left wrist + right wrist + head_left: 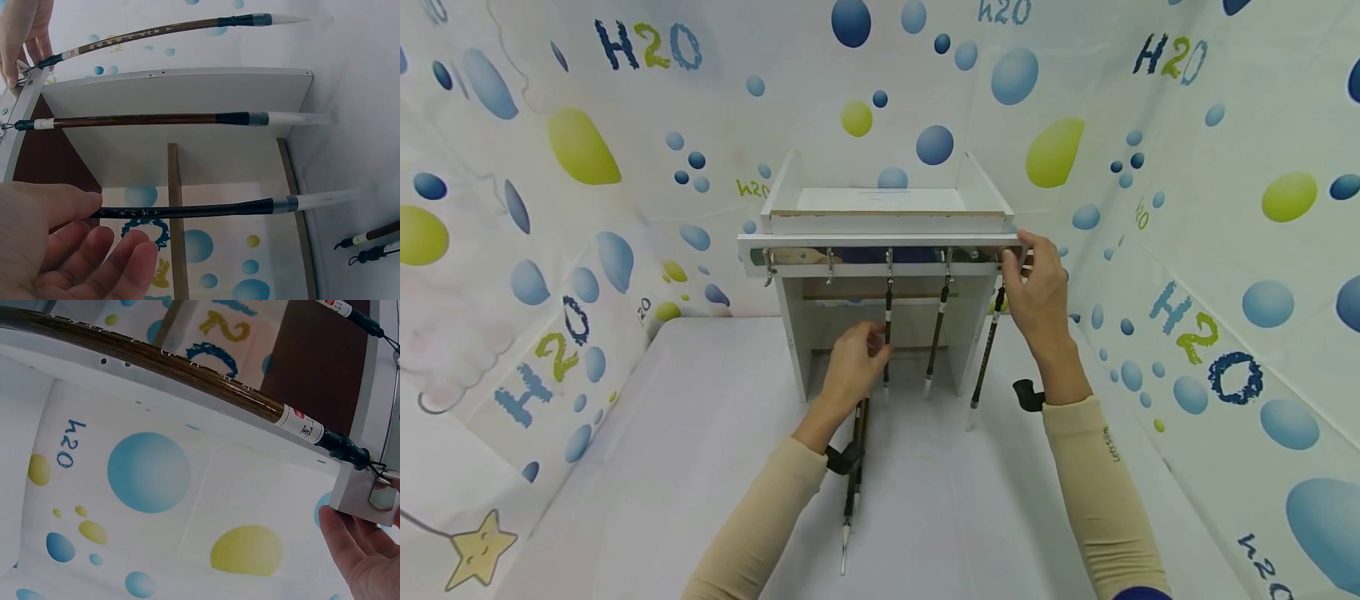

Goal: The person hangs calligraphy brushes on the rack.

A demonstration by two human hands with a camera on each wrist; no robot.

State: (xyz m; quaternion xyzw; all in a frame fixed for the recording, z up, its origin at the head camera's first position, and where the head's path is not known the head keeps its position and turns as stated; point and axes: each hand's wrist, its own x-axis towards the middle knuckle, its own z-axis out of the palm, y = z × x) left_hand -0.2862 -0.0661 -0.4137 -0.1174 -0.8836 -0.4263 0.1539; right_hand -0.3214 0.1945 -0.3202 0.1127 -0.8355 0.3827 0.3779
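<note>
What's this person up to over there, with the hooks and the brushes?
Their left hand pinches a brush hanging from the middle hook, while the right hand grips the end of the rail. Two other brushes hang further right, and two more lie on the table. The two leftmost hooks hold no brush.

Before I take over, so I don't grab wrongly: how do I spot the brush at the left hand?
Find the white shelf, then its third hook from the left. The brush hanging there is the leftmost of three, black-handled while the two brushes to its right are brown.
</note>
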